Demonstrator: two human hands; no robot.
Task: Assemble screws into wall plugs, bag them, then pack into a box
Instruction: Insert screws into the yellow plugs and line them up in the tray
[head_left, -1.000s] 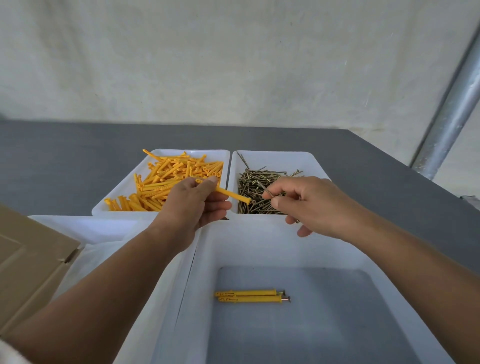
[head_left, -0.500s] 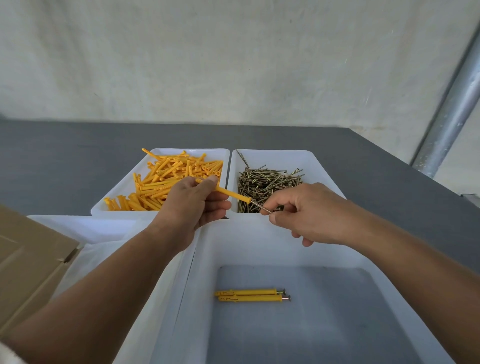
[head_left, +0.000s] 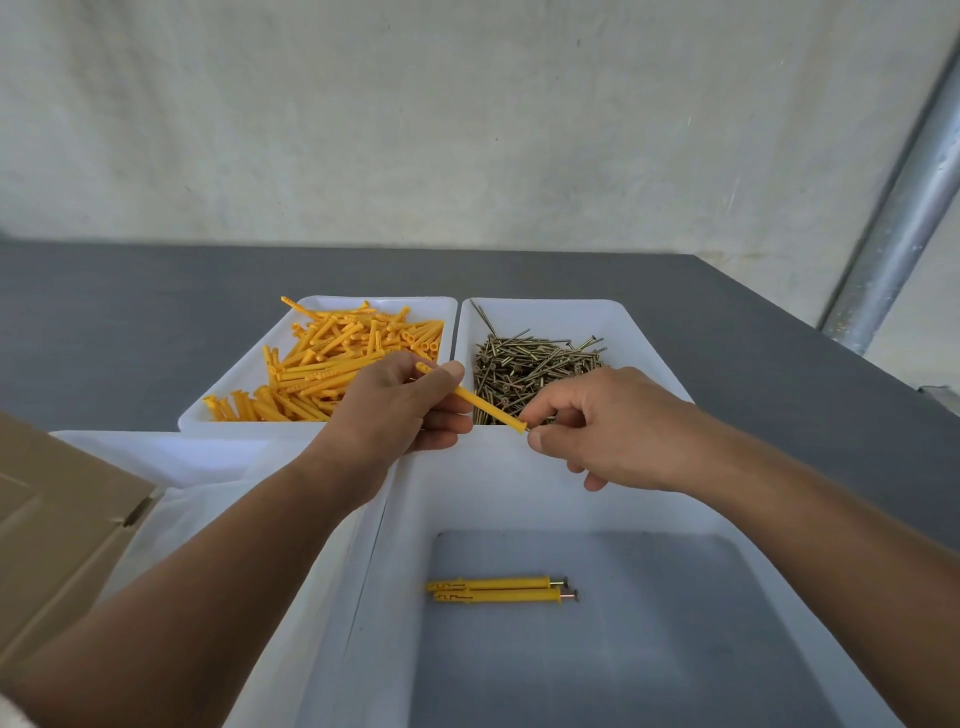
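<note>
I've got the orange wall plug (head_left: 475, 399) pinched in my left hand (head_left: 395, 410), angled down to the right over the near bin's (head_left: 498, 483) rim, and my right hand (head_left: 608, 426) is closed at its collar end, thumb and forefinger together, the screw itself too hidden to make out. Behind sit the tray of plugs (head_left: 332, 364) and the tray of screws (head_left: 530, 364) on the grey worktop (head_left: 130, 322), with two finished plugs (head_left: 498, 590) lying side by side in the bin, cardboard box (head_left: 57, 519) at left
</note>
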